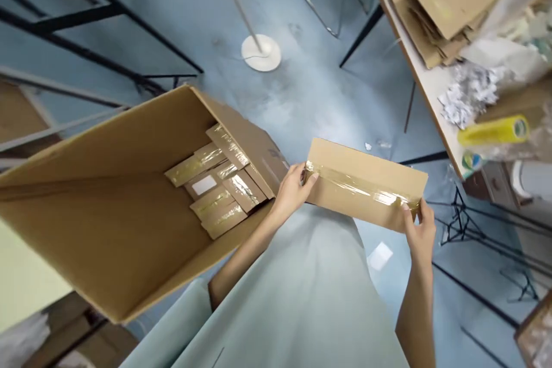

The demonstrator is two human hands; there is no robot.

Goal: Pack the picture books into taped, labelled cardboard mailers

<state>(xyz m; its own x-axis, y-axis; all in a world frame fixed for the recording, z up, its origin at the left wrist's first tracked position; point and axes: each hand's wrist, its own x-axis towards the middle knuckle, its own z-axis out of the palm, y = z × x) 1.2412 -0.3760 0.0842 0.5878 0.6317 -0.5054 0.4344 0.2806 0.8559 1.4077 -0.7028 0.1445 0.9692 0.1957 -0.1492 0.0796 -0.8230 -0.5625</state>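
Note:
A taped cardboard box is held out in front of me, with clear shiny tape running along its length. My left hand grips its left end, thumb on top. At the right end my right hand is closed on it the same way. Left of my left arm stands a large open carton. Several small taped boxes lie stacked inside it against the right wall; one bears a white label.
On the right, a table carries flattened cardboard, crumpled paper and a yellow roll. A white stand base is on the blue floor ahead. Black metal frames stand at upper left. A white paper lies on the floor.

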